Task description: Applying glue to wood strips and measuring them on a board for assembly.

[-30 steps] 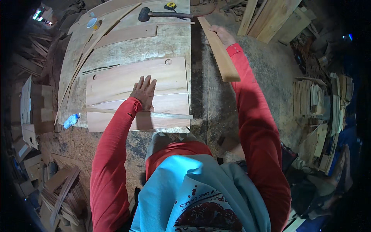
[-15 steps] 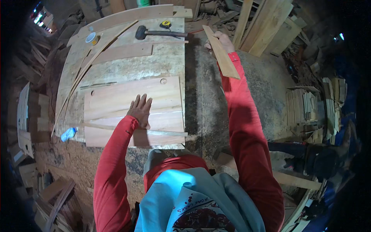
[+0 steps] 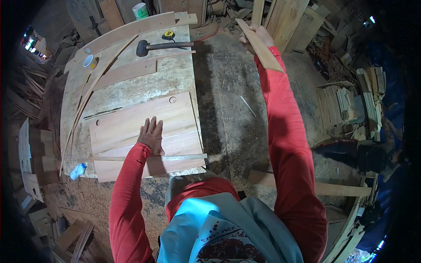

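My left hand point(image 3: 151, 135) lies with fingers spread on a pale wooden panel point(image 3: 127, 128) at the near side of the worktable. The panel has a round hole mark near each far corner. Beside the heel of that hand, a thin wooden strip point(image 3: 188, 156) runs across the panel. Off the table's right side, my right hand point(image 3: 262, 37) grips a short flat wooden slat point(image 3: 262, 48) near its far end. The slat is raised over the floor and slants toward my forearm, hiding some of the fingers.
On the worktable point(image 3: 131, 90) are a mallet point(image 3: 164, 46), a tape measure point(image 3: 168, 35), a cup point(image 3: 88, 61), a plastic bottle point(image 3: 78, 171) and a long thin strip point(image 3: 98, 83). Upright boards point(image 3: 291, 22) stand far right; stacked wood pieces point(image 3: 335, 105) sit at right. A pale stick point(image 3: 248, 106) lies on the floor.
The view has shifted, so the table appears farther left. My right hand, still gripping the slat, is farther out. My left hand stays flat on the panel.
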`<state>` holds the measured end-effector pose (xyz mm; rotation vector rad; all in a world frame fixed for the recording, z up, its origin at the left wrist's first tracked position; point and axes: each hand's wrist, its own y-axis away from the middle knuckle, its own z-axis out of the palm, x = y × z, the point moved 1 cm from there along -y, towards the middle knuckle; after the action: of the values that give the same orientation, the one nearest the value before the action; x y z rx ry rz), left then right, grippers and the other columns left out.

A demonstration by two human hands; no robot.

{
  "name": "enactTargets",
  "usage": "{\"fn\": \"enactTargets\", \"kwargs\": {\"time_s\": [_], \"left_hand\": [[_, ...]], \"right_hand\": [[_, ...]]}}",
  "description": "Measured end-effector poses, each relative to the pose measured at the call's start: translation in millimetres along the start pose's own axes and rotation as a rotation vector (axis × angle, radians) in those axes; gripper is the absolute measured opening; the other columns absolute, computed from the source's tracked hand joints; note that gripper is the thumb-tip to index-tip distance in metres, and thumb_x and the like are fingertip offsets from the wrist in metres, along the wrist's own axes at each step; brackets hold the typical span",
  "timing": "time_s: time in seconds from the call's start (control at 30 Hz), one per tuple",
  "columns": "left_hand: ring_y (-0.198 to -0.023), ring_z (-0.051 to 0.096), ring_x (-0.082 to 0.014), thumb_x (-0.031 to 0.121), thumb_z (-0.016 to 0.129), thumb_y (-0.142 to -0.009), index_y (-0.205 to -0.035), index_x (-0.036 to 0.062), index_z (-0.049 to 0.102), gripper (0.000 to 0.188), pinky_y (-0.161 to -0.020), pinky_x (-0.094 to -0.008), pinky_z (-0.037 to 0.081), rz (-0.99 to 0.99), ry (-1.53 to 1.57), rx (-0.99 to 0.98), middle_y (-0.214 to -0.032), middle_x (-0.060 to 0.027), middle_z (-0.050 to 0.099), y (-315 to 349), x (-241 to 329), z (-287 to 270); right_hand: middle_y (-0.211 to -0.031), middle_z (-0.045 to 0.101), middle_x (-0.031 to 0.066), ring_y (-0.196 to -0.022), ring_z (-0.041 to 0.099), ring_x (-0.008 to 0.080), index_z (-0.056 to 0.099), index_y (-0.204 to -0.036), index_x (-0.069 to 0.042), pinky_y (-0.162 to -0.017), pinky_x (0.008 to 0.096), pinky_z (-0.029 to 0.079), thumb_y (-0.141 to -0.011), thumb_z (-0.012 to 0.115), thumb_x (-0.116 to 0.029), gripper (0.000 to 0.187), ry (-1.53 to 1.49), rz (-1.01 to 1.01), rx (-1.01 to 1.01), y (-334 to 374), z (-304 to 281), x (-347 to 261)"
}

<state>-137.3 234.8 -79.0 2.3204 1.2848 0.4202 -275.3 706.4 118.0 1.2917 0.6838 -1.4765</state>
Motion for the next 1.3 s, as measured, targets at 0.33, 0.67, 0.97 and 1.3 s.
{"fn": "enactTargets", "kwargs": {"time_s": [0.33, 0.67, 0.97, 1.3], "left_hand": [[-0.155, 0.004, -0.0448, 0.040, 0.091, -0.051, -0.163, 0.0188, 0.009, 0.141, -0.123, -0.0586, 0.019, 0.007, 0.028, 0.021, -0.169, -0.0176, 0.004, -2, -1, 4], [-0.154, 0.008, -0.0469, 0.036, 0.091, -0.055, -0.162, 0.0181, 0.007, 0.137, -0.122, -0.0596, 0.023, 0.007, -0.014, 0.054, -0.168, -0.0179, 0.007, 1, -10, 14], [-0.153, 0.008, -0.0469, 0.041, 0.092, -0.049, -0.163, 0.0159, 0.012, 0.142, -0.121, -0.0617, 0.024, 0.036, 0.030, 0.027, -0.168, -0.0188, 0.007, -7, 8, -2], [-0.154, 0.012, -0.0461, 0.029, 0.089, -0.061, -0.161, 0.0148, 0.019, 0.123, -0.121, -0.0616, 0.022, -0.009, 0.093, 0.056, -0.168, -0.0184, 0.012, 1, -6, 4]], "right_hand": [[-0.065, 0.047, 0.0083, -0.055, 0.045, 0.0204, 0.049, -0.083, -0.002, -0.051, 0.0349, 0.038, -0.097, 0.051, -0.013, 0.018, -0.061, 0.035, -0.036, -17, -10, 16], [-0.080, 0.061, -0.0008, -0.075, 0.056, 0.0113, 0.069, -0.096, -0.006, -0.066, 0.0298, 0.046, -0.092, 0.063, -0.013, 0.010, 0.848, -0.291, -0.395, -21, 22, 170], [-0.095, 0.069, 0.0215, -0.089, 0.066, 0.0410, 0.072, -0.109, -0.007, -0.085, 0.0427, 0.052, -0.089, 0.064, -0.019, 0.025, 1.247, -0.436, -0.563, -57, 135, 304], [-0.080, 0.070, 0.0150, -0.075, 0.068, 0.0341, 0.071, -0.100, -0.006, -0.072, 0.0398, 0.054, -0.088, 0.068, -0.019, 0.018, 0.734, -0.498, -0.398, 54, 163, 265]]}}
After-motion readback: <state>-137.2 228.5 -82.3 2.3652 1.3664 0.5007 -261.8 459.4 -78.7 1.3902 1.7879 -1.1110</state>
